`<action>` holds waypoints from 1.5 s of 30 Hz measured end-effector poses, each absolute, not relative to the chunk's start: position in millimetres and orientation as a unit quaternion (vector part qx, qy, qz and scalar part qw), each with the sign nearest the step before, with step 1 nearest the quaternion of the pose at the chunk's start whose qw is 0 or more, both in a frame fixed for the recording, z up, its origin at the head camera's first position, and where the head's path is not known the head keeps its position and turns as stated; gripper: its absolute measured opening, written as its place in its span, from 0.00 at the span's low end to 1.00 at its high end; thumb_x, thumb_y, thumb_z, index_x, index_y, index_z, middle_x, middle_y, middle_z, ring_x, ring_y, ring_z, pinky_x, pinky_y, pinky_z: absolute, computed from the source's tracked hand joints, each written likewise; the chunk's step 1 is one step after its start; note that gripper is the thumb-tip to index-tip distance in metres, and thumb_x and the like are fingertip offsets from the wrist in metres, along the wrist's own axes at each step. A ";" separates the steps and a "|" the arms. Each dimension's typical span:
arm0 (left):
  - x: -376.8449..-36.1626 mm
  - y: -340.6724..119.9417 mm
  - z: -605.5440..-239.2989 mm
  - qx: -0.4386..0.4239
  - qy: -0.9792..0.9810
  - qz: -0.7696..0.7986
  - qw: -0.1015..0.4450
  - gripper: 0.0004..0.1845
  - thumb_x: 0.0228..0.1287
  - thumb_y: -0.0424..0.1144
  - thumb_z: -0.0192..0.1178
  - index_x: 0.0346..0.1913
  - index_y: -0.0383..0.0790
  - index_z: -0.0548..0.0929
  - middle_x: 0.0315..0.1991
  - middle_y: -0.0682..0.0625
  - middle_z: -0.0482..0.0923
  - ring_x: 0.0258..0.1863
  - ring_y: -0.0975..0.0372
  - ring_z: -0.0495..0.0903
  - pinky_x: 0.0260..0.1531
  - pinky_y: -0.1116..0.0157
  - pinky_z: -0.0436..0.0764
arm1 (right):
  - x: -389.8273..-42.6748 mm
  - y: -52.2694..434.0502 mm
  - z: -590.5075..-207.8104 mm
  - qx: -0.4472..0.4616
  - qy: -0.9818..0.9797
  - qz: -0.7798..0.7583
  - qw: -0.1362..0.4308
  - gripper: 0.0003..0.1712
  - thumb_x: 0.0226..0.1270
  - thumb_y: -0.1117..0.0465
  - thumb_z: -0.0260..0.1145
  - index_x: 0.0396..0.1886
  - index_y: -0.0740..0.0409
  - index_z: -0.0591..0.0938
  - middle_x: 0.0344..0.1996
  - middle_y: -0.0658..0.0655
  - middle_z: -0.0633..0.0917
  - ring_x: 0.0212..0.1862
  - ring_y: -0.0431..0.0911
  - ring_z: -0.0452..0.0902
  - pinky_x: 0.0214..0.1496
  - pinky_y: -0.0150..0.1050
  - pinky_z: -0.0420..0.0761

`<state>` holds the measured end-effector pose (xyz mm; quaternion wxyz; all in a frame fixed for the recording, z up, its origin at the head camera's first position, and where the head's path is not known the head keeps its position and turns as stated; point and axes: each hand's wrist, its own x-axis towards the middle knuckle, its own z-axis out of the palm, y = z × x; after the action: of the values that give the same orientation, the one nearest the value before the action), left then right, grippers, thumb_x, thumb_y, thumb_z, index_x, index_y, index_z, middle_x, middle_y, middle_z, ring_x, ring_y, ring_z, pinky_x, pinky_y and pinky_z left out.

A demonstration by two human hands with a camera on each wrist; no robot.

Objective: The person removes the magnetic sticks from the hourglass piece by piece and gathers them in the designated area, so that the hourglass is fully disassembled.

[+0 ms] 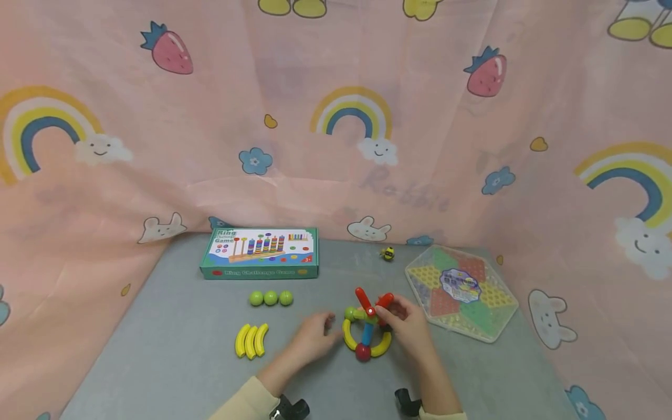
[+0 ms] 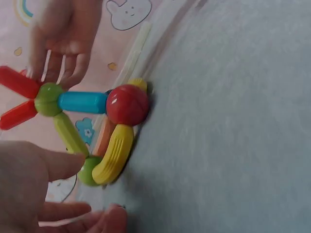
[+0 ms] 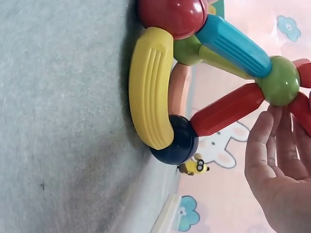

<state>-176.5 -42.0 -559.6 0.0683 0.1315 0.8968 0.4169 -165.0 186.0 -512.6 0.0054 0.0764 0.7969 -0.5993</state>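
Observation:
A magnetic stick-and-ball model stands on the table between the hands. Its base joins yellow curved sticks (image 1: 380, 345), a red ball (image 2: 128, 105), a dark blue ball (image 3: 176, 141) and a green ball (image 2: 89, 171). Blue (image 3: 236, 44), green and red straight sticks slope up from it to a top green ball (image 3: 279, 81), where two red sticks (image 1: 363, 300) spread upward. My right hand (image 1: 410, 328) pinches the right one of these, thumb and fingers close to the top ball. Left of the model, my left hand (image 1: 314, 337) holds nothing, thumb and fingers apart, close to the base.
Three green balls (image 1: 270, 298) and three yellow curved sticks (image 1: 251, 341) lie in rows at left. Behind them is a boxed ring game (image 1: 259, 254). A hexagonal checkers board case (image 1: 462, 291) lies at right, a small bee-like toy (image 1: 387, 254) at the back.

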 end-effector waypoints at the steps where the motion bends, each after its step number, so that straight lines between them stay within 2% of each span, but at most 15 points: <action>1: -175.9 -38.9 -560.7 0.124 0.897 0.419 0.068 0.24 0.65 0.45 0.68 0.56 0.29 0.81 0.46 0.41 0.82 0.45 0.53 0.81 0.44 0.52 0.82 | -164.9 185.7 -513.0 0.076 0.798 -0.597 0.003 0.20 0.66 0.53 0.73 0.56 0.54 0.84 0.49 0.55 0.87 0.48 0.47 0.83 0.50 0.38 0.85; 6: -173.6 -24.7 -561.1 0.102 0.901 0.416 0.066 0.27 0.64 0.47 0.68 0.55 0.26 0.81 0.51 0.34 0.82 0.50 0.47 0.82 0.48 0.47 0.83 | -165.4 184.2 -512.1 0.081 0.816 -0.572 -0.012 0.22 0.66 0.51 0.72 0.57 0.53 0.84 0.49 0.54 0.87 0.51 0.47 0.82 0.55 0.43 0.84; 10: -171.6 -15.5 -562.0 0.097 0.902 0.414 0.069 0.24 0.64 0.45 0.68 0.53 0.27 0.82 0.41 0.40 0.85 0.36 0.56 0.81 0.35 0.57 0.84 | -167.0 182.6 -510.9 0.089 0.826 -0.556 -0.016 0.22 0.66 0.52 0.72 0.57 0.54 0.84 0.48 0.55 0.88 0.52 0.48 0.83 0.57 0.46 0.83; 13: -170.3 -10.0 -563.5 0.088 0.901 0.420 0.062 0.19 0.64 0.43 0.69 0.49 0.30 0.84 0.31 0.48 0.81 0.27 0.62 0.75 0.24 0.65 0.77 | -167.8 182.1 -510.0 0.093 0.836 -0.541 -0.023 0.20 0.68 0.56 0.71 0.56 0.57 0.84 0.47 0.56 0.88 0.51 0.48 0.84 0.57 0.48 0.83; 18: -169.5 -1.8 -566.1 0.080 0.906 0.414 0.031 0.14 0.63 0.41 0.69 0.41 0.32 0.83 0.25 0.52 0.77 0.22 0.65 0.72 0.19 0.69 0.73 | -168.6 185.3 -511.0 0.108 0.837 -0.534 -0.038 0.18 0.68 0.59 0.71 0.55 0.61 0.84 0.47 0.59 0.89 0.53 0.52 0.84 0.58 0.49 0.82; 23: -171.8 -0.9 -565.2 0.069 0.907 0.415 0.028 0.11 0.61 0.34 0.67 0.42 0.30 0.83 0.28 0.49 0.79 0.23 0.63 0.74 0.20 0.68 0.75 | -166.6 195.6 -513.9 0.132 0.839 -0.526 -0.048 0.20 0.70 0.58 0.69 0.58 0.62 0.83 0.52 0.61 0.86 0.58 0.54 0.81 0.62 0.52 0.80; 25: -175.3 -4.2 -565.2 0.076 0.909 0.409 0.022 0.11 0.62 0.33 0.66 0.44 0.30 0.84 0.29 0.48 0.80 0.24 0.63 0.74 0.22 0.67 0.76 | -164.3 201.2 -513.7 0.137 0.844 -0.516 -0.051 0.21 0.70 0.59 0.68 0.60 0.61 0.82 0.54 0.62 0.85 0.58 0.54 0.80 0.61 0.52 0.80; 28: -179.4 -9.6 -564.7 0.090 0.915 0.393 -0.007 0.10 0.68 0.37 0.63 0.44 0.32 0.85 0.25 0.51 0.78 0.21 0.65 0.73 0.21 0.68 0.75 | -156.7 212.2 -511.7 0.134 0.844 -0.517 -0.045 0.28 0.70 0.54 0.69 0.66 0.58 0.77 0.50 0.62 0.86 0.51 0.51 0.83 0.53 0.41 0.83; 32: -170.5 -12.7 -555.6 0.110 0.924 0.364 -0.031 0.22 0.76 0.52 0.54 0.42 0.34 0.86 0.28 0.47 0.81 0.27 0.60 0.79 0.29 0.62 0.81 | -143.6 231.8 -515.9 0.149 0.843 -0.517 -0.025 0.32 0.68 0.50 0.71 0.65 0.56 0.71 0.45 0.62 0.87 0.43 0.47 0.85 0.39 0.30 0.79; 33: -166.2 -12.5 -551.8 0.114 0.927 0.358 -0.023 0.26 0.76 0.56 0.52 0.43 0.35 0.86 0.32 0.45 0.84 0.33 0.57 0.82 0.34 0.59 0.83 | -140.8 237.1 -518.8 0.154 0.850 -0.503 -0.021 0.30 0.68 0.50 0.71 0.63 0.56 0.71 0.44 0.61 0.87 0.42 0.47 0.85 0.39 0.31 0.79; 35: -158.5 -12.2 -546.1 0.121 0.931 0.345 0.006 0.34 0.73 0.65 0.51 0.52 0.33 0.84 0.45 0.42 0.85 0.45 0.52 0.83 0.46 0.54 0.84 | -135.2 248.3 -524.6 0.155 0.864 -0.478 -0.011 0.28 0.68 0.52 0.71 0.61 0.59 0.73 0.44 0.63 0.87 0.41 0.48 0.85 0.37 0.33 0.80; 37: -154.5 -11.6 -544.4 0.126 0.933 0.334 0.039 0.40 0.67 0.70 0.54 0.58 0.34 0.81 0.51 0.42 0.84 0.49 0.52 0.82 0.50 0.52 0.83 | -130.1 258.1 -529.5 0.151 0.880 -0.451 0.004 0.26 0.67 0.55 0.71 0.58 0.62 0.75 0.42 0.62 0.86 0.39 0.47 0.84 0.35 0.35 0.80; 39: -153.2 -10.5 -546.2 0.130 0.937 0.319 0.055 0.43 0.62 0.69 0.61 0.64 0.33 0.77 0.58 0.41 0.81 0.55 0.50 0.79 0.55 0.51 0.81 | -126.0 265.8 -533.4 0.144 0.895 -0.421 0.021 0.24 0.65 0.58 0.72 0.54 0.66 0.78 0.37 0.60 0.86 0.35 0.46 0.83 0.33 0.36 0.79; 42: -155.0 -9.3 -552.4 0.135 0.935 0.324 0.055 0.41 0.59 0.60 0.69 0.65 0.30 0.76 0.60 0.39 0.79 0.57 0.48 0.78 0.57 0.51 0.80 | -121.9 272.9 -537.9 0.136 0.914 -0.379 0.057 0.21 0.61 0.59 0.74 0.49 0.69 0.81 0.28 0.56 0.84 0.29 0.44 0.78 0.29 0.38 0.76; 45: -157.6 -10.8 -558.0 0.130 0.927 0.349 0.049 0.37 0.59 0.49 0.71 0.64 0.28 0.76 0.61 0.37 0.77 0.59 0.46 0.77 0.58 0.49 0.79 | -119.2 276.3 -541.1 0.131 0.927 -0.341 0.084 0.22 0.60 0.58 0.75 0.46 0.70 0.81 0.25 0.53 0.79 0.28 0.45 0.73 0.29 0.38 0.73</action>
<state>-157.6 -10.8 -558.0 0.0487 0.1305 0.9266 0.3492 -119.2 276.3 -541.1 0.0836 0.1307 0.9271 -0.3412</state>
